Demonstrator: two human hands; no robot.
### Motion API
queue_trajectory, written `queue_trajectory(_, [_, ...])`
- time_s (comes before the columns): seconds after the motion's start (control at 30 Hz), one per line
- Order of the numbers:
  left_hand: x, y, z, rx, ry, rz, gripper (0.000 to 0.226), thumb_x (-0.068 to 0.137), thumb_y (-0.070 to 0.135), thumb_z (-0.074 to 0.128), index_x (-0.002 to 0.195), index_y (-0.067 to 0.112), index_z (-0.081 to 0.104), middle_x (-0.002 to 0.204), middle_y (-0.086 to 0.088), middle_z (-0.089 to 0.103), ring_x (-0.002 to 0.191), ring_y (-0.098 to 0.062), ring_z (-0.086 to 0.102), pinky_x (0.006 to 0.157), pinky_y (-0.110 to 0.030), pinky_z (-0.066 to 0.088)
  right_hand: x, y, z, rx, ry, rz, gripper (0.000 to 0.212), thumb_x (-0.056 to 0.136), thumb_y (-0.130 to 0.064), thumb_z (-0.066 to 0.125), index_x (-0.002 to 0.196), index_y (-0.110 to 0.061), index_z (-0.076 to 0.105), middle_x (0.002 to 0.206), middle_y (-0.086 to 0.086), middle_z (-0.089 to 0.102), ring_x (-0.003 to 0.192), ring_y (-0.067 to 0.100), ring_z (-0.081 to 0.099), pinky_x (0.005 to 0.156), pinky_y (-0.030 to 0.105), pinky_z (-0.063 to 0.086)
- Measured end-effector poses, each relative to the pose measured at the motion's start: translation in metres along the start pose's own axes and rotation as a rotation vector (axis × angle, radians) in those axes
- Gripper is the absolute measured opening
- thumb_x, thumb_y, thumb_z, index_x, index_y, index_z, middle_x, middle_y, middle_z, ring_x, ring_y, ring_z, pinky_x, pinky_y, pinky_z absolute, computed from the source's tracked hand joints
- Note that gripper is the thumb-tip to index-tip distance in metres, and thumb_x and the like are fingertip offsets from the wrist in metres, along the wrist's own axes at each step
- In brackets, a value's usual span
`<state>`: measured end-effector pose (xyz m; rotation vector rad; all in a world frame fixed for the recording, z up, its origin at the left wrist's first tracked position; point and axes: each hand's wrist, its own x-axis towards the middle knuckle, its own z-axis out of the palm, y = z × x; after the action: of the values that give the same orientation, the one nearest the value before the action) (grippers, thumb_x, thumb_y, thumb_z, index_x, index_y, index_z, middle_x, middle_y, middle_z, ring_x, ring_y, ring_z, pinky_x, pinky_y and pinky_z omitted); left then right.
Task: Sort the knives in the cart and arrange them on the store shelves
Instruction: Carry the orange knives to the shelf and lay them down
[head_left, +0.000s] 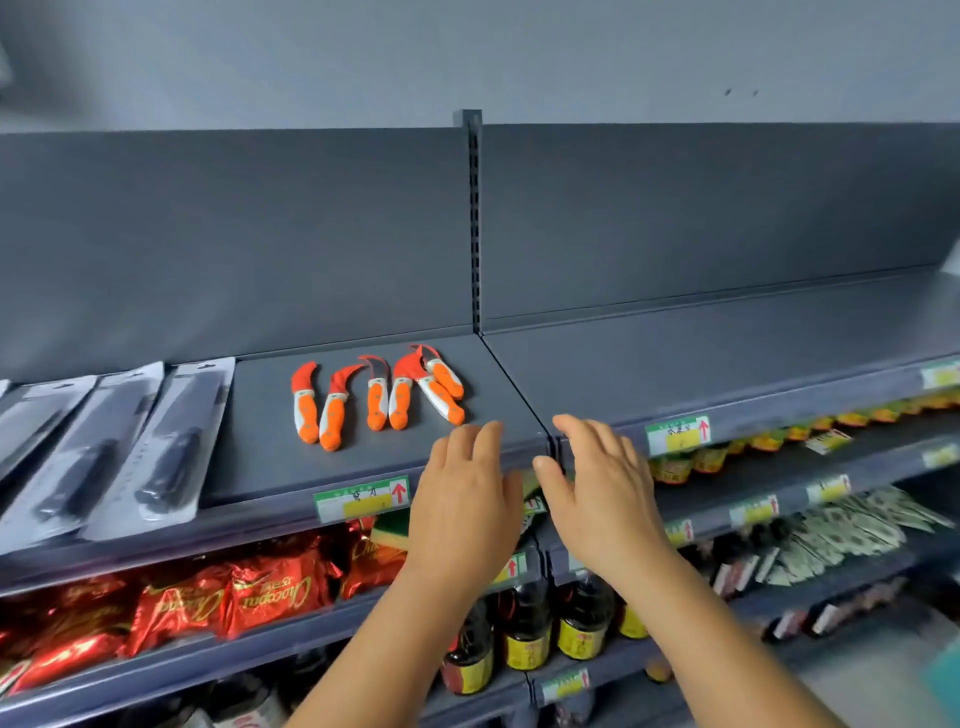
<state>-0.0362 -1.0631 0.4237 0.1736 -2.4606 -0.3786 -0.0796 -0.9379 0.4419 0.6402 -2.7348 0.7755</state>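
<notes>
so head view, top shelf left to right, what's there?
packaged black knives → orange-handled knives → left hand → right hand → price tag on the right bay's edge.

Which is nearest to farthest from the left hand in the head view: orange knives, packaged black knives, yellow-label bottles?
From the left hand:
1. Orange knives, just beyond its fingertips on the top shelf.
2. Yellow-label bottles, below it, two shelves down.
3. Packaged black knives, far left on the top shelf.

Six orange-and-white curved knives lie flat on the top shelf, beside packaged black knives.
</notes>
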Motion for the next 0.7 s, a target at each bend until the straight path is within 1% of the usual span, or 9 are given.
queue_trajectory(0.13, [-0.042, 0.03, 0.023, -0.001, -0.16, 0.112, 0.048, 0.078, 0.022, 0.071, 0.121, 0.008, 0.059, 0.107, -0.007, 0.064, 0.093, -0.029, 0.062, 0.078, -0.035, 0.052, -0.057, 0.042, 0.002, -0.045, -0.033, 0.144, 0.052, 0.097, -0.046, 0.032, 0.144, -0.024, 0.032, 0.147, -0.004, 0.036, 0.136, 0.018, 0.03, 0.11, 0.033, 0.023])
queue_trajectory(0.2, [-0.063, 0.049, 0.036, -0.035, -0.264, 0.139, 0.048, 0.085, 0.025, 0.063, 0.129, 0.008, 0.054, 0.114, -0.007, 0.06, 0.103, -0.029, 0.057, 0.087, -0.036, 0.048, -0.088, 0.065, 0.003, -0.057, -0.062, 0.238, 0.052, 0.098, -0.045, 0.035, 0.145, -0.024, 0.03, 0.148, -0.005, 0.034, 0.137, 0.018, 0.028, 0.112, 0.032, 0.021])
queue_trajectory(0.27, [-0.08, 0.061, 0.047, -0.064, -0.322, 0.164, 0.047, 0.089, 0.026, 0.057, 0.132, 0.008, 0.051, 0.118, -0.008, 0.058, 0.106, -0.031, 0.055, 0.091, -0.037, 0.045, -0.11, 0.08, 0.004, -0.059, -0.082, 0.293, 0.052, 0.097, -0.044, 0.038, 0.144, -0.023, 0.032, 0.147, -0.004, 0.036, 0.136, 0.019, 0.03, 0.112, 0.034, 0.022])
queue_trajectory(0.33, [-0.101, 0.083, 0.06, -0.076, -0.417, 0.208, 0.048, 0.092, 0.029, 0.053, 0.135, 0.01, 0.047, 0.123, -0.008, 0.055, 0.111, -0.03, 0.052, 0.095, -0.036, 0.041, -0.138, 0.1, 0.002, -0.066, -0.096, 0.407, 0.057, 0.093, -0.051, 0.031, 0.142, -0.022, 0.036, 0.144, -0.001, 0.041, 0.133, 0.021, 0.034, 0.11, 0.036, 0.026])
queue_trajectory(0.4, [-0.119, 0.1, 0.072, -0.093, -0.518, 0.235, 0.049, 0.095, 0.032, 0.045, 0.141, 0.014, 0.039, 0.133, -0.005, 0.048, 0.119, -0.026, 0.045, 0.101, -0.032, 0.035, -0.166, 0.117, 0.001, -0.091, -0.104, 0.471, 0.072, 0.083, -0.059, 0.019, 0.14, -0.021, 0.041, 0.14, 0.002, 0.047, 0.13, 0.024, 0.04, 0.107, 0.037, 0.03])
queue_trajectory(0.43, [-0.129, 0.111, 0.078, -0.1, -0.56, 0.256, 0.05, 0.096, 0.033, 0.043, 0.142, 0.015, 0.036, 0.134, -0.004, 0.046, 0.12, -0.025, 0.043, 0.103, -0.031, 0.033, -0.181, 0.127, 0.0, -0.104, -0.11, 0.514, 0.069, 0.084, -0.058, 0.022, 0.138, -0.02, 0.043, 0.139, 0.003, 0.048, 0.129, 0.024, 0.041, 0.105, 0.036, 0.031])
queue_trajectory(0.53, [-0.158, 0.145, 0.093, -0.091, -0.675, 0.313, 0.051, 0.095, 0.033, 0.043, 0.143, 0.016, 0.033, 0.137, -0.004, 0.043, 0.122, -0.024, 0.04, 0.103, -0.031, 0.032, -0.226, 0.16, -0.007, -0.122, -0.114, 0.619, 0.05, 0.095, -0.043, 0.042, 0.14, -0.02, 0.04, 0.142, 0.002, 0.045, 0.132, 0.023, 0.038, 0.106, 0.034, 0.029])
queue_trajectory(0.63, [-0.191, 0.182, 0.104, -0.081, -0.804, 0.37, 0.054, 0.096, 0.035, 0.04, 0.146, 0.018, 0.027, 0.145, -0.003, 0.035, 0.129, -0.023, 0.034, 0.106, -0.031, 0.027, -0.273, 0.19, -0.015, -0.124, -0.128, 0.735, 0.051, 0.095, -0.044, 0.039, 0.14, -0.02, 0.041, 0.141, 0.001, 0.046, 0.13, 0.022, 0.04, 0.105, 0.034, 0.03])
queue_trajectory(0.7, [-0.215, 0.208, 0.112, -0.075, -0.871, 0.409, 0.054, 0.097, 0.036, 0.039, 0.147, 0.02, 0.024, 0.148, -0.002, 0.032, 0.132, -0.022, 0.032, 0.108, -0.031, 0.026, -0.305, 0.209, -0.024, -0.114, -0.124, 0.815, 0.06, 0.088, -0.05, 0.028, 0.138, -0.02, 0.044, 0.138, 0.001, 0.049, 0.127, 0.023, 0.044, 0.103, 0.034, 0.033])
